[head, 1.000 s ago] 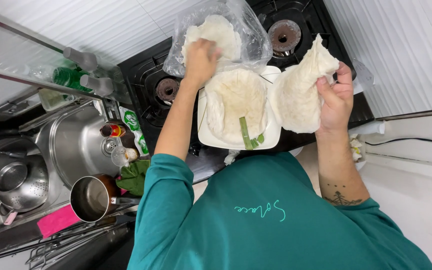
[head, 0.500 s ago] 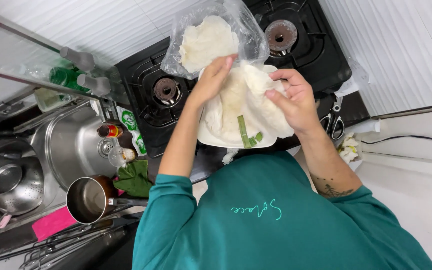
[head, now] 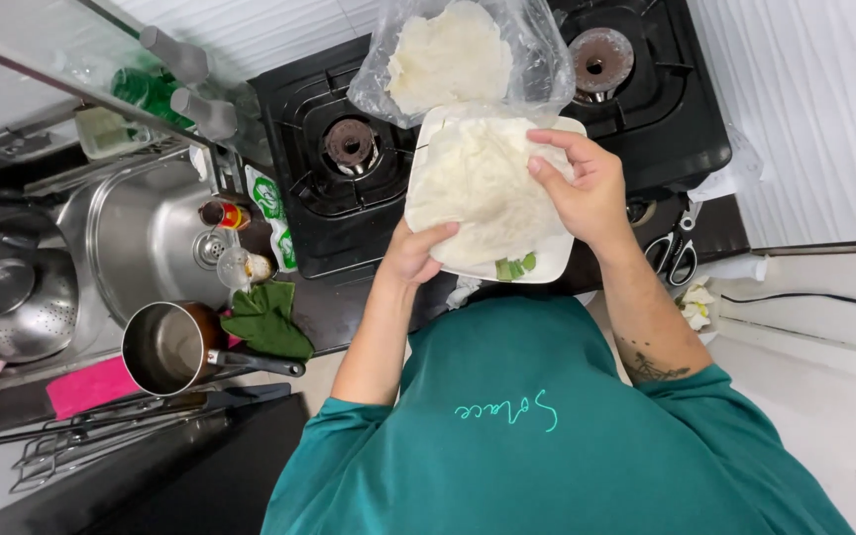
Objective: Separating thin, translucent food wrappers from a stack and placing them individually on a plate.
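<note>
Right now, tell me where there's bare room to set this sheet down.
The free patches are the dark counter strip between the green cloth and the white plate, and the stove top beyond the right burner. It is crowded elsewhere: the left hand and right hand spread the white sheet over the plate, and the bag covers the stove's middle.

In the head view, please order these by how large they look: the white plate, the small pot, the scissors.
1. White plate, largest, though partly covered.
2. Small pot, clearly smaller.
3. Scissors, smallest; partly hidden by the right arm, so their full size is unsure.
</note>
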